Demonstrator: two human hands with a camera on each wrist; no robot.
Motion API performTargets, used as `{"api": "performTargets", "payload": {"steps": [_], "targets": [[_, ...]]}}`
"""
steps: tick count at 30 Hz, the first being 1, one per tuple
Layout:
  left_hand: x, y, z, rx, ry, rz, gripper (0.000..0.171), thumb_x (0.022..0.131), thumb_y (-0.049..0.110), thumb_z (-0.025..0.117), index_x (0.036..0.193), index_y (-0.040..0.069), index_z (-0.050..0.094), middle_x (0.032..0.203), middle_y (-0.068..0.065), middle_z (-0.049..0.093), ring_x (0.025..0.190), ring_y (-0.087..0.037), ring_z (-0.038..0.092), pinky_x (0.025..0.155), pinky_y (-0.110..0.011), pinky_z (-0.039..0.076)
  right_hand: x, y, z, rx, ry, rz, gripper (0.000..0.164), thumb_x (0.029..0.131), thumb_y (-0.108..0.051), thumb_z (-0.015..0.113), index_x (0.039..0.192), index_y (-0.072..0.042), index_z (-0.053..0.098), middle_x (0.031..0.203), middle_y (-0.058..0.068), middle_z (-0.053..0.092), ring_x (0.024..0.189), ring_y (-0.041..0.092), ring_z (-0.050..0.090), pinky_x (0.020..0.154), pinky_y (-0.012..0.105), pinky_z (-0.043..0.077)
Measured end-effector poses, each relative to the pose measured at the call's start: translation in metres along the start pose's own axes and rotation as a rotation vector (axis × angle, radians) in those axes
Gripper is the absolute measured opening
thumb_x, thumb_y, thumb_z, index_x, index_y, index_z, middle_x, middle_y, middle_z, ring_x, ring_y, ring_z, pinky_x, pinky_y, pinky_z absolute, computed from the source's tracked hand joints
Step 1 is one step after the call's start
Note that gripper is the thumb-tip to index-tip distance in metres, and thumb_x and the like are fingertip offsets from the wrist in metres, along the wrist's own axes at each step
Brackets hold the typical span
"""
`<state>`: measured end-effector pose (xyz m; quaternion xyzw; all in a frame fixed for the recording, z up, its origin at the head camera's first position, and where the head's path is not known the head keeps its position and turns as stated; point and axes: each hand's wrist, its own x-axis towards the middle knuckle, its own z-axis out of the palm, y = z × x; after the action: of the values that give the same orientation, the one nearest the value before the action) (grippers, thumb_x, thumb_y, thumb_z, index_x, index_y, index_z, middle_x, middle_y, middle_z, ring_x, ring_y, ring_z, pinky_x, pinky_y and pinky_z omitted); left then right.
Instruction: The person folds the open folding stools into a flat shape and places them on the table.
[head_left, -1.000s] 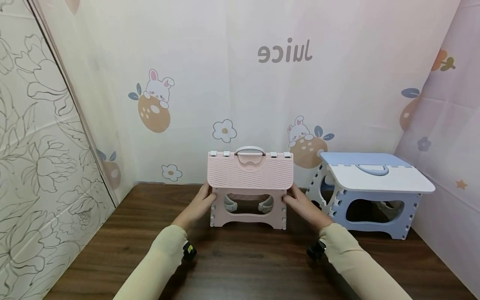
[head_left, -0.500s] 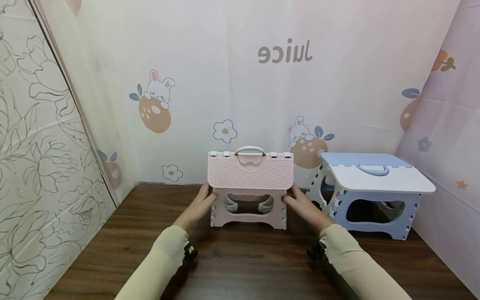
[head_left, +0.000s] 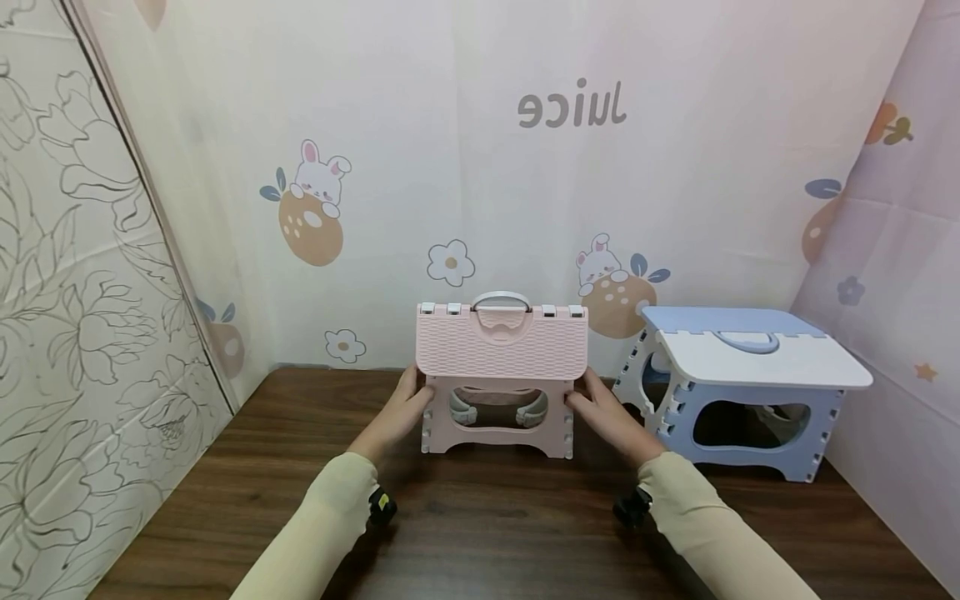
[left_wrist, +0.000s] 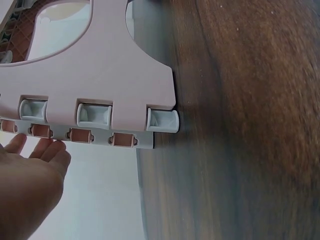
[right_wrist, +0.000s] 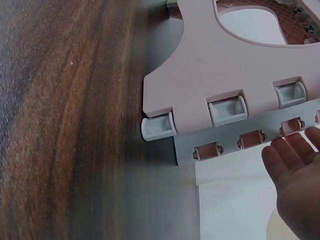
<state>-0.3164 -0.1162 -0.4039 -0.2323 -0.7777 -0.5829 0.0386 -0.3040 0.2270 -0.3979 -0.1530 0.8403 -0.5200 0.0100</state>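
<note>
A pink folding step stool stands upright on the dark wooden table, its textured top tipped toward me and a pale carry handle raised along the top's far edge. My left hand holds its left side, thumb at the front leg panel's edge. On the opposite side my right hand holds it the same way. Up close in the left wrist view, fingertips touch the side panel beside the grey hinge pieces. Fingertips meet the other side panel in the right wrist view. Some finger parts are hidden behind the stool.
To the right stands a second folding stool, blue and white, unfolded with its top flat. The brown tabletop extends toward me and to the left. A patterned curtain hangs close behind the stools.
</note>
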Motion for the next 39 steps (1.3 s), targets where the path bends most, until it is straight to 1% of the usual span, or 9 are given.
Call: {"api": "performTargets", "payload": {"steps": [2, 5, 8, 12, 16, 26, 29, 33, 39], "targets": [[-0.001, 0.0007, 0.0013, 0.01, 0.017, -0.019, 0.059, 0.095, 0.007, 0.04, 0.149, -0.007, 0.021, 0.147, -0.026, 0.026, 0.133, -0.035, 0.031, 0.109, -0.051, 0.03, -0.0011, -0.0004, 0.0003, 0.003, 0.003, -0.001, 0.068, 0.103, -0.025, 0.048, 0.159, -0.012, 0.012, 0.154, 0.021, 0.03, 0.137, 0.037, 0.034, 0.106, 0.055, 0.034], [-0.0018, 0.0015, 0.0029, 0.013, 0.043, -0.026, 0.056, 0.095, 0.009, 0.041, 0.145, -0.009, 0.025, 0.142, -0.027, 0.03, 0.129, -0.036, 0.035, 0.105, -0.05, 0.034, -0.0019, -0.0014, 0.0007, 0.002, 0.005, -0.008, 0.067, 0.104, -0.025, 0.047, 0.159, -0.01, 0.012, 0.155, 0.021, 0.028, 0.138, 0.038, 0.033, 0.106, 0.056, 0.034], [-0.0022, 0.0005, 0.0035, 0.029, 0.058, -0.022, 0.058, 0.094, 0.012, 0.04, 0.144, -0.011, 0.024, 0.141, -0.029, 0.031, 0.128, -0.039, 0.037, 0.103, -0.051, 0.036, -0.0021, -0.0015, 0.0013, 0.0, 0.009, -0.013, 0.066, 0.104, -0.025, 0.047, 0.158, -0.01, 0.014, 0.155, 0.021, 0.028, 0.138, 0.038, 0.033, 0.107, 0.057, 0.033], [-0.0018, -0.0001, 0.003, 0.028, 0.053, -0.046, 0.057, 0.095, 0.013, 0.041, 0.144, -0.01, 0.024, 0.142, -0.028, 0.031, 0.129, -0.039, 0.036, 0.106, -0.053, 0.035, -0.0026, -0.0015, 0.0018, -0.004, 0.013, -0.017, 0.065, 0.104, -0.025, 0.047, 0.158, -0.009, 0.014, 0.154, 0.022, 0.029, 0.138, 0.038, 0.033, 0.106, 0.057, 0.034], [-0.0015, 0.0005, 0.0025, 0.017, 0.055, -0.07, 0.055, 0.095, 0.009, 0.042, 0.144, -0.009, 0.025, 0.143, -0.027, 0.031, 0.131, -0.038, 0.036, 0.107, -0.053, 0.033, -0.0025, -0.0011, 0.0016, -0.008, 0.01, -0.011, 0.066, 0.104, -0.026, 0.047, 0.158, -0.01, 0.013, 0.154, 0.021, 0.029, 0.138, 0.038, 0.033, 0.107, 0.058, 0.033], [-0.0009, 0.0006, 0.0032, 0.003, 0.068, -0.083, 0.053, 0.095, 0.008, 0.043, 0.143, -0.007, 0.027, 0.141, -0.026, 0.034, 0.128, -0.037, 0.039, 0.104, -0.051, 0.036, 0.001, -0.0001, 0.0023, -0.005, 0.024, -0.028, 0.065, 0.103, -0.023, 0.046, 0.156, -0.005, 0.014, 0.153, 0.024, 0.03, 0.138, 0.039, 0.033, 0.107, 0.057, 0.034], [-0.001, 0.0013, 0.003, -0.002, 0.07, -0.094, 0.052, 0.096, 0.009, 0.043, 0.143, -0.006, 0.027, 0.141, -0.026, 0.035, 0.128, -0.036, 0.04, 0.105, -0.05, 0.035, 0.0014, -0.0003, 0.0027, -0.003, 0.029, -0.026, 0.064, 0.102, -0.022, 0.046, 0.156, -0.005, 0.015, 0.152, 0.024, 0.031, 0.137, 0.039, 0.034, 0.106, 0.056, 0.034], [-0.0014, 0.0025, 0.003, 0.002, 0.073, -0.086, 0.051, 0.096, 0.008, 0.042, 0.142, -0.007, 0.027, 0.14, -0.027, 0.035, 0.127, -0.037, 0.04, 0.104, -0.051, 0.036, 0.0007, -0.0012, 0.003, 0.003, 0.037, -0.024, 0.063, 0.103, -0.023, 0.047, 0.155, -0.006, 0.016, 0.151, 0.023, 0.032, 0.136, 0.039, 0.035, 0.106, 0.056, 0.034], [-0.0004, 0.0079, 0.0023, -0.028, 0.063, -0.09, 0.045, 0.097, 0.002, 0.042, 0.138, -0.009, 0.028, 0.139, -0.029, 0.036, 0.126, -0.038, 0.04, 0.102, -0.049, 0.035, -0.0012, -0.0021, 0.0029, 0.01, 0.041, -0.008, 0.063, 0.104, -0.026, 0.047, 0.156, -0.009, 0.016, 0.152, 0.021, 0.032, 0.135, 0.038, 0.036, 0.105, 0.055, 0.036]]}}
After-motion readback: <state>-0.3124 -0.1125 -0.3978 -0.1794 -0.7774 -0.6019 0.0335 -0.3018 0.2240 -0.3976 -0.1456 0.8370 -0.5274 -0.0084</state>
